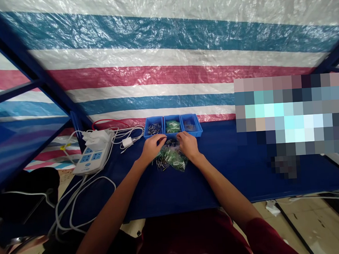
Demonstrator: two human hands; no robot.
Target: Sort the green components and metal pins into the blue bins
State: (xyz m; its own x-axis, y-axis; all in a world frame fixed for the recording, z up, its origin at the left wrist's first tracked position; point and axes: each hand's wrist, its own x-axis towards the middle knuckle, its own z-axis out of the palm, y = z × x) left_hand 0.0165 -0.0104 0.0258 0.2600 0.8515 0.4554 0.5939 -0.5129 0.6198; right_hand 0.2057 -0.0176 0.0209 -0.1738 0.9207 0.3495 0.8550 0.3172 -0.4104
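Note:
Both hands rest on a heap of small parts (171, 159) lying on the dark blue table (161, 188): little green pieces and thin dark pins mixed together. My left hand (152, 146) lies on the left of the heap with its fingers curled down into the parts. My right hand (188, 145) lies on the right side, fingers likewise bent into the heap. What either hand pinches is too small to make out. Just beyond the hands stand three small blue bins: the left bin (153, 128) with dark pins, the middle bin (172, 126) with green pieces, the right bin (191, 125) with darker bits.
A white power strip (92, 156) with plugs and chargers lies at the left, its white cables (76, 198) looping over the table's front edge. A striped red, white and blue tarp (165, 66) forms the back wall. Blue frame bars (24, 63) rise at the left.

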